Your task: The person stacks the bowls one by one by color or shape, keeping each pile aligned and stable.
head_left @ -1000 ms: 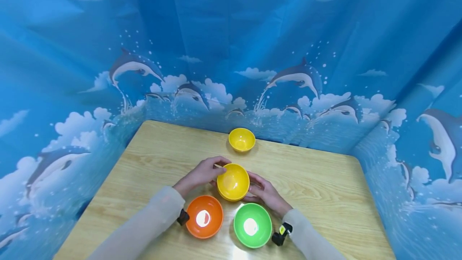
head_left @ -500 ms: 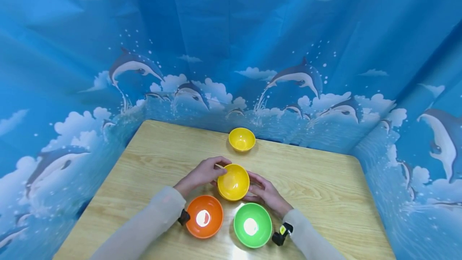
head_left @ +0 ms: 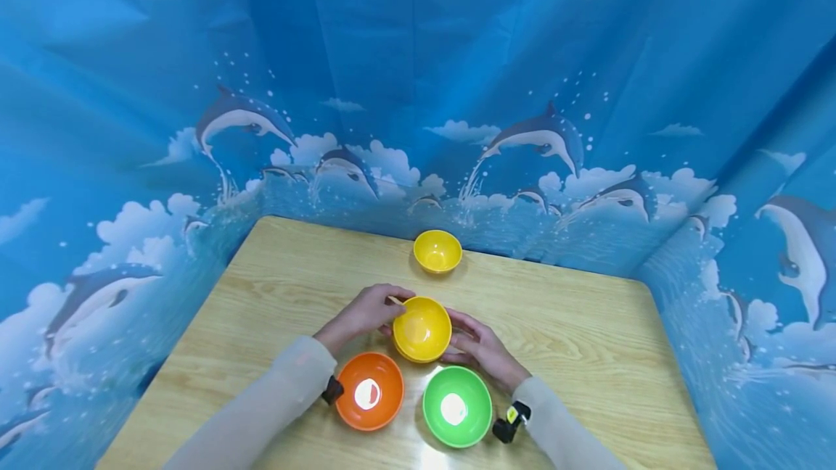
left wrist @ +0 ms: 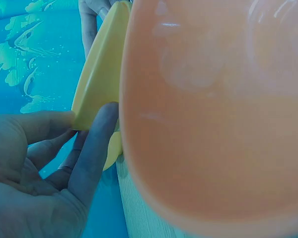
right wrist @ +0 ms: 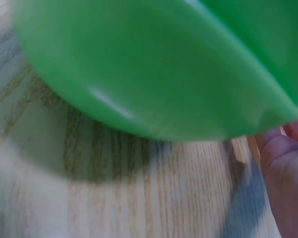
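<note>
Mid-table in the head view, a glossy yellow bowl [head_left: 421, 329] sits between both hands, a second yellow edge showing just under its near side. My left hand [head_left: 371, 312] pinches its left rim, thumb at the inner edge and fingers behind. From the other side my right hand [head_left: 482, 345] holds the bowl's wall with curved fingers, partly hidden behind it. The left wrist view shows the yellow bowl [left wrist: 102, 74] side-on between thumb and fingers. A green bowl [right wrist: 129, 74] covers most of the right wrist view, leaving only part of the right hand [right wrist: 285, 173] visible.
An orange bowl [head_left: 370, 392] stands by the left wrist, and a green bowl [head_left: 457, 407] by the right wrist, both close in front of the held bowl. Another yellow bowl [head_left: 437, 252] stands near the wooden table's [head_left: 562, 310] back edge, before a blue dolphin curtain [head_left: 418, 93].
My left thumb and fingertips have shifted very slightly left at the bowl's rim. The right hand and the other bowls stay where they were.
</note>
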A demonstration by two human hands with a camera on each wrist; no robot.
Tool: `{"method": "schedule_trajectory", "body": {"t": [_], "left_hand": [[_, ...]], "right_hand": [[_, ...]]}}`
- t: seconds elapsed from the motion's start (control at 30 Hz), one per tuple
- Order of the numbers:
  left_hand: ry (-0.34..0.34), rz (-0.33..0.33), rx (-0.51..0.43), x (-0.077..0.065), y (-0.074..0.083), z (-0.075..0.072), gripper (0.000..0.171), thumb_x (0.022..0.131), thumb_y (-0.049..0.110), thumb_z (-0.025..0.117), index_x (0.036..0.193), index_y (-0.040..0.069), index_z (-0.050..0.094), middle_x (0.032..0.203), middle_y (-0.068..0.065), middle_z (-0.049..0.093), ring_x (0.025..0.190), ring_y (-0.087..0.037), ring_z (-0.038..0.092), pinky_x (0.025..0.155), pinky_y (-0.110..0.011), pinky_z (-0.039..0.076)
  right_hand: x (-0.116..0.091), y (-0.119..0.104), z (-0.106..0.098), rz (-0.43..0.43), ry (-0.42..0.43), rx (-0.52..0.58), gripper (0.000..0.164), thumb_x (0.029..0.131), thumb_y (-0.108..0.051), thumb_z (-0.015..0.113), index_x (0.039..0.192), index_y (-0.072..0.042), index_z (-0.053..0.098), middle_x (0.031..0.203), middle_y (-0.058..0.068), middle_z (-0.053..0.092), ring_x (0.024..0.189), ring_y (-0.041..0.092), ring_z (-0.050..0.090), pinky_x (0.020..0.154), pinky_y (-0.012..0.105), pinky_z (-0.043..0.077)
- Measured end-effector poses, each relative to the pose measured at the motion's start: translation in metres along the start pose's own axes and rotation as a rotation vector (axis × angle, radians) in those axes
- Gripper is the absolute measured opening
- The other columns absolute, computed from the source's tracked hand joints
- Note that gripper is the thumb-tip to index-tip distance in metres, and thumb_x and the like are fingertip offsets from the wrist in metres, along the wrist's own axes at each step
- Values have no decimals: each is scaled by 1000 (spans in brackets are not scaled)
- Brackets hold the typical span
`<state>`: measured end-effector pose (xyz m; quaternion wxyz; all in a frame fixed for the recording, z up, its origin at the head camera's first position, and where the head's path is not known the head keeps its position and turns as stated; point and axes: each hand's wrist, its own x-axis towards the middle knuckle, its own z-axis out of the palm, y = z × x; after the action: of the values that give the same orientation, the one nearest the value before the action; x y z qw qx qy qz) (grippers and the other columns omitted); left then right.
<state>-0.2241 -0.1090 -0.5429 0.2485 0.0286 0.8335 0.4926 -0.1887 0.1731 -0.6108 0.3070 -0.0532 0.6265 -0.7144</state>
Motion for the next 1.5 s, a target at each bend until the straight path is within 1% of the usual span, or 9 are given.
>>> {"method": "schedule_trajectory", "body": {"t": [0.23,0.43,0.6,0.73,0.9,1.2,1.37,1.5], "left_hand": [[-10,-3,2,-1,1,-2,39,108,5,62,145,15,70,139,-11,67,103,-24,67,72,-32,67],[-7,-7,38,0,1,-2,39,108,2,61,143,15,72,137,-12,68,97,-23,68,69,-32,66],[1,4,75,0,0,-2,41,107,-1,59,143,14,73,137,-14,69,92,-23,68,69,-34,67],[4,16,81,1,0,-2,41,107,-2,59,143,13,72,137,-14,69,91,-22,68,69,-36,67],[12,10,84,1,0,-1,40,107,-2,59,142,13,73,136,-13,69,91,-22,67,68,-33,66],[10,-9,59,-1,0,0,39,107,0,60,142,13,72,136,-12,69,95,-23,67,71,-33,66],[-3,-5,21,1,-5,0,38,106,2,62,142,12,71,135,-13,69,100,-23,69,72,-33,66],[-15,-4,-16,3,-10,0,37,106,5,63,142,12,70,138,-13,68,104,-23,70,74,-35,67]], "right_hand": [[-1,-2,-1,1,-10,0,66,112,-19,63,171,-14,33,174,20,36,134,28,68,108,47,61],[0,-1,-1,0,-10,5,67,112,-19,64,171,-13,34,173,21,36,133,28,69,107,47,61],[0,-3,0,-5,-13,0,66,112,-18,63,171,-12,34,174,20,36,134,27,68,108,48,61],[0,-3,1,0,-8,-16,66,112,-20,64,170,-14,35,173,19,37,136,28,67,107,48,61],[1,-4,1,3,-6,-32,66,112,-20,64,170,-14,35,173,20,38,137,29,66,107,48,61],[1,-4,0,8,-10,-27,65,111,-20,64,170,-14,36,172,19,39,136,28,67,107,48,61],[-1,-3,-4,11,-6,-39,65,111,-22,65,170,-15,36,172,19,39,138,29,66,108,47,61],[-2,-6,-10,9,21,-61,66,111,-25,65,169,-13,37,171,19,40,138,27,65,108,45,61]]}}
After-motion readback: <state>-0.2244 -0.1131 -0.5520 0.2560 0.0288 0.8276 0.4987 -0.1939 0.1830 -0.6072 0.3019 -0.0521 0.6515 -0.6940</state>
